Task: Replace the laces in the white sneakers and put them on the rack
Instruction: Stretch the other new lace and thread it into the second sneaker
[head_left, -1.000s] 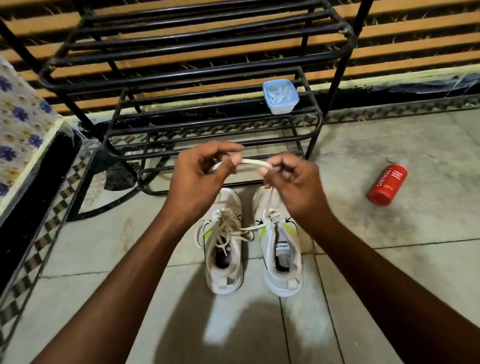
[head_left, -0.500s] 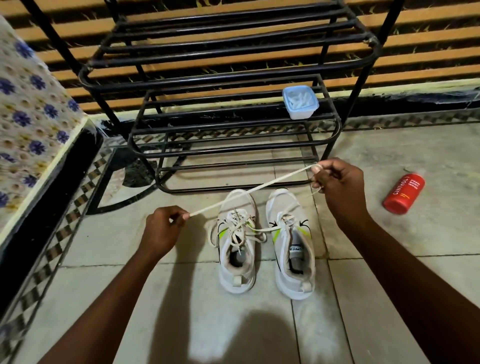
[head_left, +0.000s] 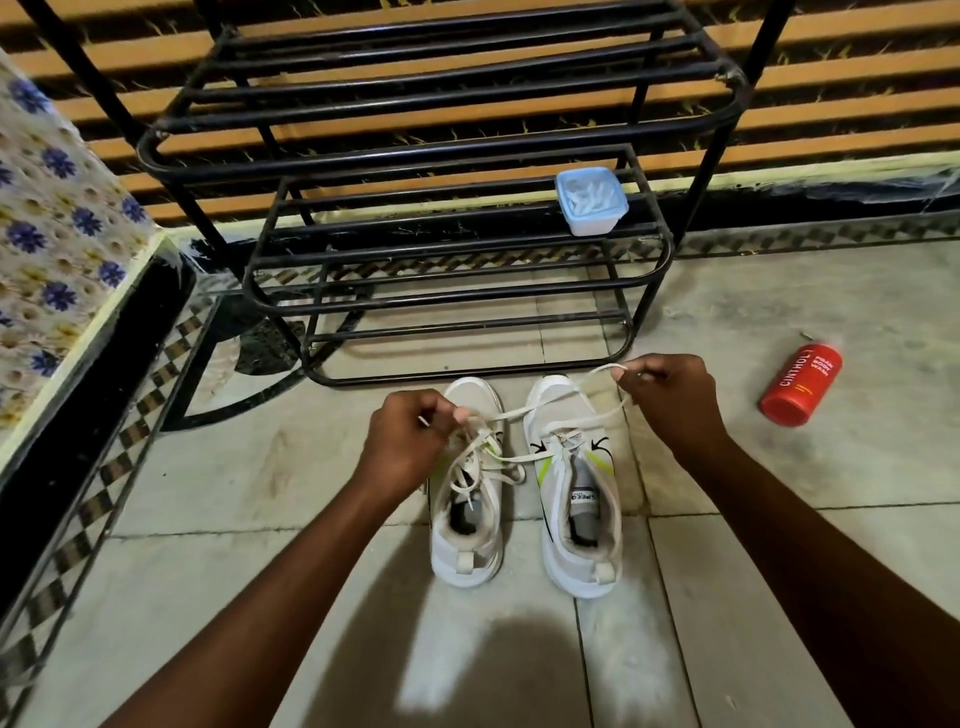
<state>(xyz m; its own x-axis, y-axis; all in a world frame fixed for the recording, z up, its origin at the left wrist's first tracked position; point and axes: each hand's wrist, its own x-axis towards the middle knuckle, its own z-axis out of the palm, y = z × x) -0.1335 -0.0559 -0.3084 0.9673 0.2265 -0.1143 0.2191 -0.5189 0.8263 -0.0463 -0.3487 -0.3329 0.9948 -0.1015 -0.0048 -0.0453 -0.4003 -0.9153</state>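
The floor (head_left: 779, 545) is pale, worn stone tile with dark grout lines and smudges of grime, edged along the far wall and the left side by a band of black-and-tan checker pattern. Behind it runs a wall of orange and dark horizontal stripes; at the left, a raised ledge (head_left: 47, 208) carries tiles with blue flowers above a black face.

A black metal rack (head_left: 441, 156) of tube rails stands against the far wall. On the right end of its middle shelf sits a small clear plastic box (head_left: 592, 200) with a pale blue rim and white pieces inside. A red bottle (head_left: 800, 384) lies on its side on the floor, to the right of the rack's foot.

The two white sneakers (head_left: 519, 519) stand side by side on the floor just in front of the rack, toes toward it, heels toward the person — each with green and black marks on the sides. Loose white laces trail over their tongues and cross from one shoe to the other.

Both hands are held apart above the sneakers' toes, each closed in a pinch on the same white lace (head_left: 540, 410). The left hand (head_left: 410, 441) grips it over the left sneaker, the right hand (head_left: 670, 400) pinches it higher, over the right sneaker's toe, and the lace runs between them. A soft shadow falls on the tiles at the near edge of the floor.
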